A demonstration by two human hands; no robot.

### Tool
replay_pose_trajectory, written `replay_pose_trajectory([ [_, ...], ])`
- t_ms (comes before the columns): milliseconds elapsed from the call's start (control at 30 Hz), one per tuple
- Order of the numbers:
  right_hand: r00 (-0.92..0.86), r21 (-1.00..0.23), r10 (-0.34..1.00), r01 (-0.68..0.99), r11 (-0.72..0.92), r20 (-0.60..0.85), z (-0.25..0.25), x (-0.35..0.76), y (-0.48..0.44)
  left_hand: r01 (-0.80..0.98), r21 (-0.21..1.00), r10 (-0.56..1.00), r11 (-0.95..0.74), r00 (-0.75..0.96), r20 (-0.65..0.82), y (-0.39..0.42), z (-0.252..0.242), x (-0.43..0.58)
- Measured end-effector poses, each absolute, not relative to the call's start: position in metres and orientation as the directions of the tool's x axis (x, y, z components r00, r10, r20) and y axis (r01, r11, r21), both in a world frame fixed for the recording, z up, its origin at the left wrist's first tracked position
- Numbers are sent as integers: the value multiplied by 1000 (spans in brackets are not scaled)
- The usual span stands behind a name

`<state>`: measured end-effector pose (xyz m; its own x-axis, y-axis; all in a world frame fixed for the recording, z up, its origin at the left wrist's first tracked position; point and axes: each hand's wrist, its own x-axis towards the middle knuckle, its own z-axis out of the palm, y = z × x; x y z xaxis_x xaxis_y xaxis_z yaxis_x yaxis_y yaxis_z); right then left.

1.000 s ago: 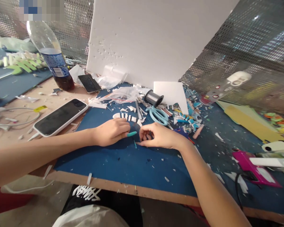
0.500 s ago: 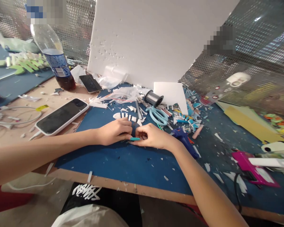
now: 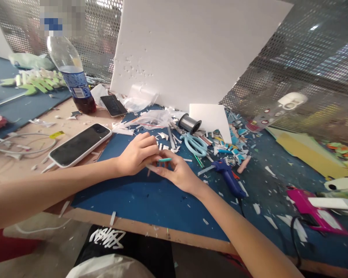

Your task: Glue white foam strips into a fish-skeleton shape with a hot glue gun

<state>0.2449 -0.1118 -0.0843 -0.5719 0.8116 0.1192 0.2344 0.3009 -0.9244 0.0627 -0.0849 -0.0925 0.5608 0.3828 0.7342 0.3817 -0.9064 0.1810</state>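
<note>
My left hand [image 3: 139, 155] is closed above the blue mat, with a small teal strip [image 3: 165, 160] sticking out from its fingertips toward the right hand. Close against it is my right hand [image 3: 178, 173], fingers bent and thumb drawn in toward the left fingertips; whatever its fingertips grip is hidden. Just behind the hands lie small white cut pieces [image 3: 164, 147], partly covered by the left hand. Light-blue-handled scissors [image 3: 195, 144] rest beyond the right hand, and a dark blue glue gun [image 3: 229, 178] lies to its right.
A spool of wire [image 3: 189, 123] and a white sheet piece [image 3: 210, 117] stand before a large white board [image 3: 191, 50]. On the left are a white-cased phone [image 3: 80, 145], a dark phone [image 3: 113, 105] and a cola bottle [image 3: 78, 87]. A magenta device [image 3: 317, 212] lies right, among scattered scraps.
Both hands have risen slightly off the mat and turned, keeping the teal strip between them. The left hand now covers part of the white pieces. The glue gun shows more fully.
</note>
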Motion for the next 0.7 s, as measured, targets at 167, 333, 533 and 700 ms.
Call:
replay_pose_trajectory([
  [167,-482,-915,860,251,317,166,-92,244,-109,412,169,395,-896,561,728,-86,-96,62],
  [333,-452,-919,868,215,331,207,-93,247,-107,380,340,508,-860,576,640,-83,-99,61],
  [533,-429,-932,888,225,284,167,-91,249,-105,257,485,528,-836,615,586,-79,-102,58],
  [700,-463,-901,877,313,299,130,-93,253,-103,268,413,481,-870,643,595,-76,-104,58],
])
